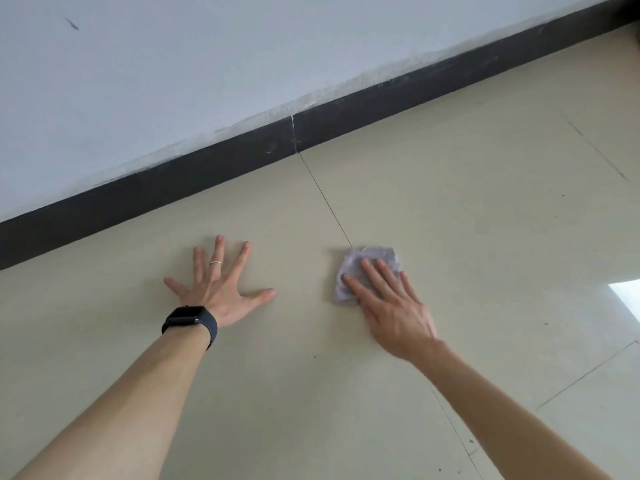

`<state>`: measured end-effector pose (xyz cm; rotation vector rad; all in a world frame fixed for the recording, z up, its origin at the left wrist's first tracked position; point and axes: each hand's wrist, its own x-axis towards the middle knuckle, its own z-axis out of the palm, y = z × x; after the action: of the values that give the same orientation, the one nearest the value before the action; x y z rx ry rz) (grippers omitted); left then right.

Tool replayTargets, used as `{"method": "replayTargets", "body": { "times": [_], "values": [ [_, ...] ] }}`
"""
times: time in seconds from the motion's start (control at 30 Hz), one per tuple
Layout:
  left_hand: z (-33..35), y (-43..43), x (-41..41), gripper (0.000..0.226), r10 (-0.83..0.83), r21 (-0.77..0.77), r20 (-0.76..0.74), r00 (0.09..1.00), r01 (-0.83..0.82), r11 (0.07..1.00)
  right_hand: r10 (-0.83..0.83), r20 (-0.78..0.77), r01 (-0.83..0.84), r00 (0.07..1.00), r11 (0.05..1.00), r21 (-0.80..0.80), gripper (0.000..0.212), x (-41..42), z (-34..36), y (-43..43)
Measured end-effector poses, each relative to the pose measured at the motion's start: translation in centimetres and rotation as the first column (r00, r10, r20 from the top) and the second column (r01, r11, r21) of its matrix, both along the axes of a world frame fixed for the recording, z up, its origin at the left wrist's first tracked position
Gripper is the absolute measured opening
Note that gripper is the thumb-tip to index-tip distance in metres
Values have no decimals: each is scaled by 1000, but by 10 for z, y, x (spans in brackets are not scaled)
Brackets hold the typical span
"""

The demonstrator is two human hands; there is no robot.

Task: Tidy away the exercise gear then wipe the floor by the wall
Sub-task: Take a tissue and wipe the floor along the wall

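The right hand [391, 303] is pressing a small grey cloth [360, 271] flat under straight fingers on the tiled floor [485, 202], near the dark skirting [207, 174], while the left hand [218, 289] is bracing, splayed and empty. Keeping even pressure and overlapping strokes toward the wall should serve best; the cloth looks folded, though blur is hiding detail.

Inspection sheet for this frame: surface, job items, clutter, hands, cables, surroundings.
Surface: beige tiled floor, thin grout lines, a few dark specks.
Job's things: pale lilac cloth crumpled on the floor, apart from the wall; no exercise gear seen.
Clutter: nothing seen.
Grippers: left hand flat on the floor, fingers spread, with a dark smartwatch and a ring; right hand presses straight fingers on the cloth.
Cables: nothing seen.
Surroundings: white wall with a dark skirting board, paint rough along its top edge; bright reflection at the right.
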<state>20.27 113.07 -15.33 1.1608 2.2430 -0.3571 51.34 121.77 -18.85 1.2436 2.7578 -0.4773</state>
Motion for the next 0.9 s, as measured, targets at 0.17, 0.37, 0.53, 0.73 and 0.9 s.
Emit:
{"method": "replayTargets", "body": {
  "times": [0.17, 0.37, 0.53, 0.73, 0.9],
  "values": [
    [-13, -13, 1, 96, -54, 30, -12, 998, 55, 998, -649, 87, 655, 755, 745, -129, 53, 5, 14, 82],
    [-14, -12, -2, 96, -38, 33, 33, 999, 37, 999, -289, -40, 287, 957, 957, -40, 57, -55, 3, 20],
    [-15, -10, -4, 95, -41, 13, 43, 998, 41, 999, 291, -20, -291, 957, 956, -24, 56, -81, 0, 9],
    [-16, -9, -5, 94, -37, 4, 80, 996, 37, 999, -412, 74, 418, 908, 902, -106, 53, -76, 14, 146],
    [-14, -9, -8, 94, -34, -3, 94, 995, 35, 999, -406, 7, 406, 914, 912, -53, 65, -140, 11, 121]
  ]
}}
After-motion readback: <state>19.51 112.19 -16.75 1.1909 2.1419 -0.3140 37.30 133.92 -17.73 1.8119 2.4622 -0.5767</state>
